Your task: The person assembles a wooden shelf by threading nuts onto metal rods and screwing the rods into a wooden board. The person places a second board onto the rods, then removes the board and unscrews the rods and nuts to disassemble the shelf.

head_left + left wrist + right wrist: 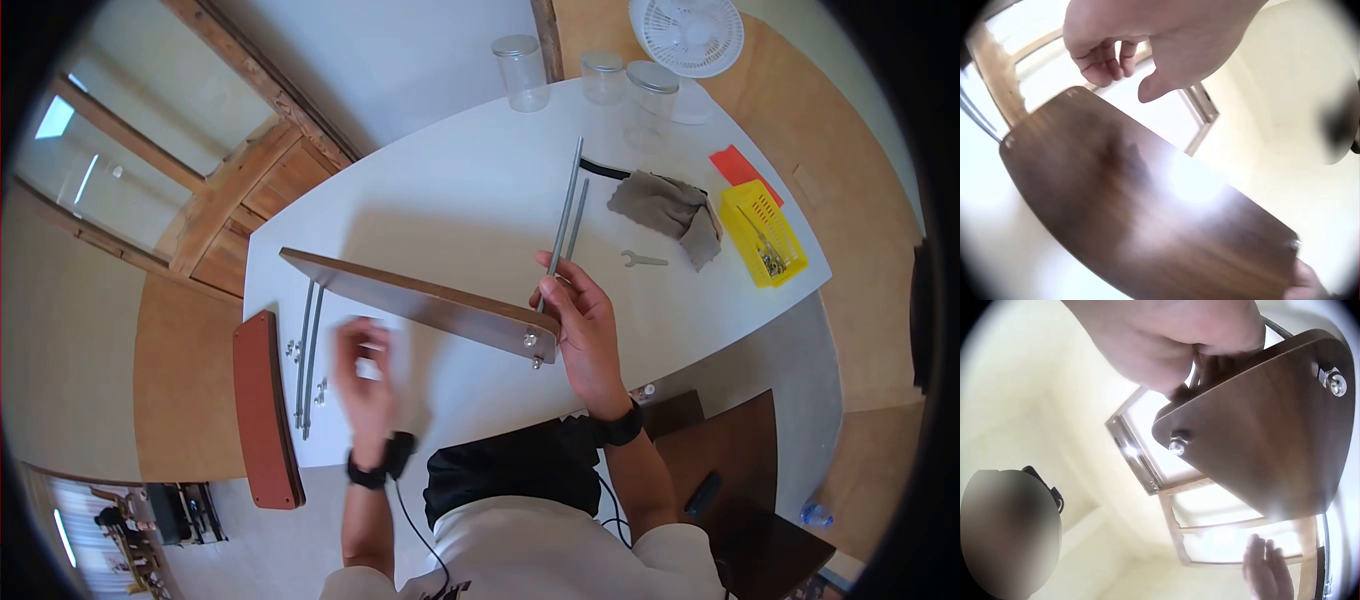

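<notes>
My right hand [590, 335] grips a metal rod [566, 215] close to one end of a dark wooden board [430, 305]. The board is held tilted over the white table. Bolt ends with nuts [1177, 445] stick out of the board's face at two corners beside this hand. A second, thinner rod [579, 215] runs alongside the gripped one. My left hand [362, 375], blurred in the head view, hovers in front of the board's other half. Its fingers are loosely bent with nothing between them, and in the left wrist view they hang just past the board's edge.
Two more rods [312, 360] lie at the left, with small nuts [321, 391] beside them. A reddish-brown board [266, 410] rests along the table's left edge. Rightward are a wrench [645, 260], a grey cloth [665, 208] and a yellow basket [735, 215]. Lidded jars [523, 80] stand behind.
</notes>
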A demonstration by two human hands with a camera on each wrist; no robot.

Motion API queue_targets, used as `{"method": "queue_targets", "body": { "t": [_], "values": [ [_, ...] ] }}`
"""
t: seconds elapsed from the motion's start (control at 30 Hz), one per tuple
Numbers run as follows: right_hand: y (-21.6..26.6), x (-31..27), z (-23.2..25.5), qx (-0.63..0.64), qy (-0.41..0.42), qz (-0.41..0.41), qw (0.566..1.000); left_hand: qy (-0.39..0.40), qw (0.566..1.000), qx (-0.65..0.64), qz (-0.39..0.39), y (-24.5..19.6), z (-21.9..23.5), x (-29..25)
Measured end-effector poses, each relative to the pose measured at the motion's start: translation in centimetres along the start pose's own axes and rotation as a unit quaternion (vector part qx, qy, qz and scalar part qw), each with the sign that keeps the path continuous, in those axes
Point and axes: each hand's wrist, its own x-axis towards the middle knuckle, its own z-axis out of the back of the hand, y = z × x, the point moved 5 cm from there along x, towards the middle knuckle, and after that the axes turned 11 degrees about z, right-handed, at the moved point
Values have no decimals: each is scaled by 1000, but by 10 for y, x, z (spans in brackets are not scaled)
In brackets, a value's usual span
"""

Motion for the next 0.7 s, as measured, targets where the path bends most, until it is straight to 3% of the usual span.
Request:
{"method": "queue_targets", "body": {
  "t": [0.07,0.1,0.23,0.5,0.57,0.7],
  "values": [
    [0,-3,-2,15,-17,11,1000,129,992,-2,-3,-34,-47,-34],
    [0,-6,-4,11,-10,9,1000,153,988,-6,1,-44,-64,-41],
    [-3,-14,-6,21,-36,27,999,144,990,3,-6,-65,-86,-49],
    [-8,-33,-19,18,-14,76,997,89,993,60,-44,-88,-70,-65],
    [-9,-36,-19,27,-28,77,996,60,986,154,-31,-91,-71,-71],
    [-5,-40,-22,21,2,93,995,37,986,162,2,-76,-79,-79]
  ]
}}
